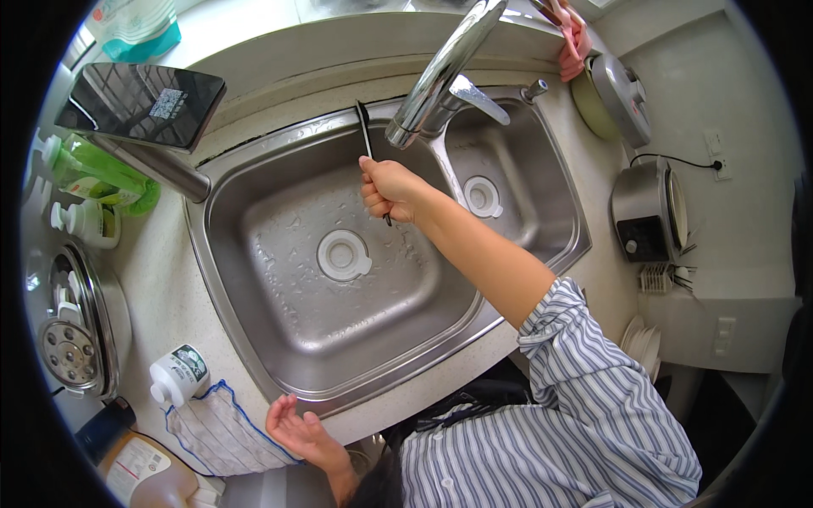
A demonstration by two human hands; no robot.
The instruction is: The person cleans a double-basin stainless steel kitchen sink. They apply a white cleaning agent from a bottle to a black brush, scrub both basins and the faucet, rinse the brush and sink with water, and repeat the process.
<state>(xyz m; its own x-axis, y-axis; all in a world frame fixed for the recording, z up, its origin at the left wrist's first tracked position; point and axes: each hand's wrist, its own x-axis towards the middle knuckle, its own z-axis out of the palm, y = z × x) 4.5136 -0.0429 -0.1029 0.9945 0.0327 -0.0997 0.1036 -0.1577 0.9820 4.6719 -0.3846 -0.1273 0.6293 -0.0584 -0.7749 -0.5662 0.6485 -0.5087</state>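
Note:
My right hand (390,190) grips a slim long-handled tool (365,130), whose exact kind I cannot tell. Its black upper end meets the back rim of the stainless steel sink (267,184), and a dark handle end shows below my fist. That arm crosses the large basin, where a white drain strainer (343,255) sits among water drops. The chrome faucet (438,70) hangs just right of the tool. Near the sink's front left corner my left hand (302,432) is raised with fingers apart, holding nothing. A blue-edged cloth (228,432) lies beside it on the counter.
A white bottle (181,374) stands by the cloth. At left are a green soap bottle (108,174), a lidded metal pot (82,324) and a dark panel on a post (146,105). The small basin (508,152) adjoins on the right; beyond stands a metal appliance (648,209).

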